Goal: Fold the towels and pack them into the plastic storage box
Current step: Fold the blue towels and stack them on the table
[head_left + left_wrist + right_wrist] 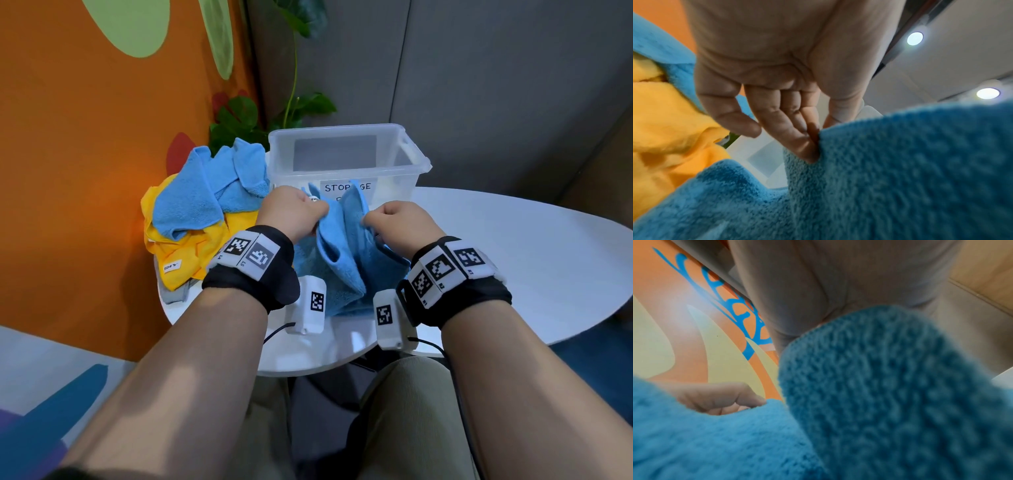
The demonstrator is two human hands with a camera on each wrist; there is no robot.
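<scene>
From the head view, the left hand [291,212] and right hand [399,222] are pinching a limp blue towel [342,263] above the table [513,246], before the box [346,161]. Left wrist view: fingertips [807,151] are nipping its hem. Right wrist view: soft, light pile is hiding the grip; corners look like the best hold

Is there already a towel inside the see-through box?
No, the box is empty in the head view, and the blue towel is in front of it, held by both hands.
</scene>
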